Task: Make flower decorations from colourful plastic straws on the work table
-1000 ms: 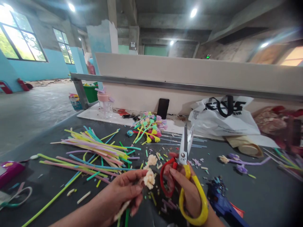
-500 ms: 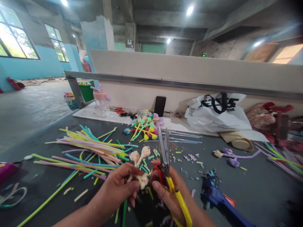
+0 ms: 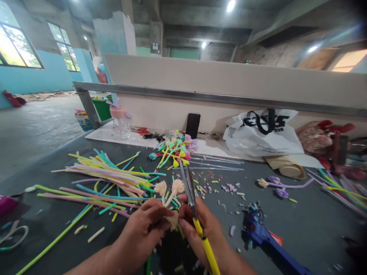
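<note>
Scissors (image 3: 197,226) in right-hand fingers (image 3: 187,229), filled green bin (image 3: 103,109)

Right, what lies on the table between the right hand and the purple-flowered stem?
In the head view, small scattered scraps lie between the right hand and the purple-flowered stem, the blue tool just nearer the camera.

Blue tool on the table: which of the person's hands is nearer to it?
Right. The right hand, holding the scissors, is left of the blue tool; the left hand is farther left.
</note>
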Available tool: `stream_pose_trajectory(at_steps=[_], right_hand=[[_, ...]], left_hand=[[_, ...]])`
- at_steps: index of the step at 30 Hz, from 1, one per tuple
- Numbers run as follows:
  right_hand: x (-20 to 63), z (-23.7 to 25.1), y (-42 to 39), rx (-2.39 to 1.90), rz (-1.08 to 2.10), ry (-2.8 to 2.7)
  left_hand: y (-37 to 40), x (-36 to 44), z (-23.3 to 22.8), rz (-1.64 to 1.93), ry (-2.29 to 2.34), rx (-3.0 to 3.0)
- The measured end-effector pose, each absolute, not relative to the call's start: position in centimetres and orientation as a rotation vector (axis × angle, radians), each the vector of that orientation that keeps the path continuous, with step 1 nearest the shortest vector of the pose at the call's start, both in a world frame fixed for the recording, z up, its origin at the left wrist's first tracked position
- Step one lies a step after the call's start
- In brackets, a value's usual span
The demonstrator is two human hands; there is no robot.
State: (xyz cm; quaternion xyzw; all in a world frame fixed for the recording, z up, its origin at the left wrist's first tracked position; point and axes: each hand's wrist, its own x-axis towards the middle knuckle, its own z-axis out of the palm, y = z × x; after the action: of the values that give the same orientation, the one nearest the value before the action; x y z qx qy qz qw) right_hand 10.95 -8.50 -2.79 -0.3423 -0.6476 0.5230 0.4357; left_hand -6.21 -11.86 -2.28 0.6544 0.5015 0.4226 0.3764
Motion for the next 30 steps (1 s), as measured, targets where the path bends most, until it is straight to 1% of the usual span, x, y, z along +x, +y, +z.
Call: stream_pose_trajectory(at_steps=[3, 8, 12, 16, 23, 30], right_hand=[[10.8, -2.6, -8.4, -0.893, 1.278, -1.586], [11.1, -1.1, -7.8, -0.917, 1.344, -1.224], [11.6, -0.5, -7.5, -0.856, 1.359, -1.221], [11.7, -0.4, -7.6, -0.754, 1.421, -1.198], [11.5, 0.0, -7.6, -0.793, 1.401, -1.182], [11.7, -0.3, -6.9, -0.874, 1.309, -1.169]], left_hand=[[-12.0, -6.5, -1.5, 1.081, 1.316, 1.882], [-12.2, -6.9, -1.2, 1.101, 1.224, 2.014], [-12.3, -7.1, -1.8, 1.121, 1.16, 2.036], [-12.3, -7.1, -1.3, 1.008, 1.079, 2.063], [-12.4, -6.8, -0.4, 0.813, 1.019, 2.116], [-12.3, -6.6, -0.2, 0.832, 1.036, 2.098]])
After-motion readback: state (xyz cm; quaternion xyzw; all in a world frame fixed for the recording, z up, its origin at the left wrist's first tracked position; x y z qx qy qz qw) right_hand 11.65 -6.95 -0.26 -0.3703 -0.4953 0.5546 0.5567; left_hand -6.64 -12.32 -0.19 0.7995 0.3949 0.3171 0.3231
